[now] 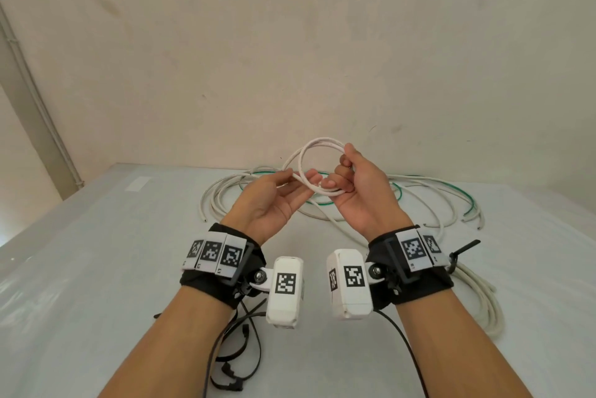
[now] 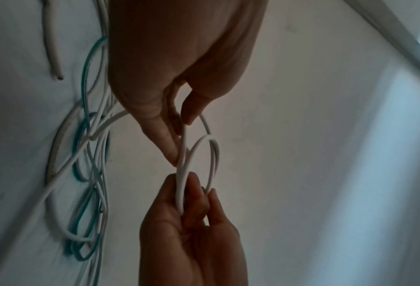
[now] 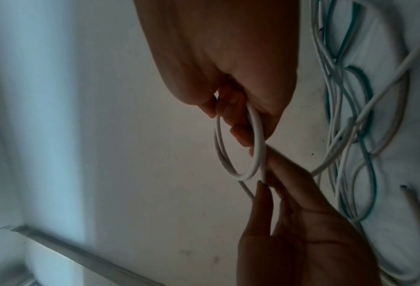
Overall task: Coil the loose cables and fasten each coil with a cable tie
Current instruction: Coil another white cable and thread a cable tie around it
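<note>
Loose cables (image 1: pixel 225 194) lie on the desk (image 1: pixel 96 268) near the wall (image 1: pixel 290 43); cable ties (image 1: pixel 238 355) lie nearest the person, left; a coiled bundle (image 1: pixel 483 301) lies right

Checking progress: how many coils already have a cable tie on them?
1: the tied white coil beside the right wrist, black tie on it. The small coil being wound has none; forearms may hide others.

The right hand (image 3: pixel 228 58) is gripping a small white cable coil (image 3: pixel 238 151), fingers (image 3: pixel 238 133) hooked through the loop, while the left hand (image 3: pixel 301 232) is pinching the strand just beside it; loose white and green cables (image 3: pixel 350 116) are lying on the counter (image 3: pixel 419 135).
</note>
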